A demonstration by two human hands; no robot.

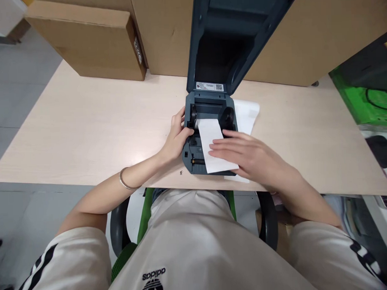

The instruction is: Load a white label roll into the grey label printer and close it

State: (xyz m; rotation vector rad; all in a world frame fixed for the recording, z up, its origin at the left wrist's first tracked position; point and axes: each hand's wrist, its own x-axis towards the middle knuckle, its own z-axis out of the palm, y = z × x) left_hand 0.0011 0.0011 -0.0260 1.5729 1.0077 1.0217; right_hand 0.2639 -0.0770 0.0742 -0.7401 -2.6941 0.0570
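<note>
Left hand: the left hand [176, 135] appears clamped on the side wall of the printer [188, 160], thumb over the rim, fingers along the outside.
Right hand: the right hand [244, 153] lies over the paper strip [209, 136], fingertips on its surface; the thumb is hidden, so whether it pinches cannot be told.
Paper strip: in the open printer, running from between the two black discs [228, 117] toward the front; it slants, and a sideways pull by the right hand could crease it or skew it further.
Roller: the front roller [199, 161] is partly covered by the strip, so a misaligned edge there would be easy to miss.
Lid: the lid [255, 16] stands raised behind; a knock or loss of support could drop it onto both hands.
Loose sheet: a white sheet [247, 111] shows beside the printer on the right and could snag if the printer shifts.
Front edge: the printer sits near the tabletop's [116, 122] front edge, the torso close, leaving little room to pull forward.
Open room: bare tabletop to left and right; behind, a cardboard panel [164, 40] and a cardboard box [82, 47] limit backward movement.
</note>
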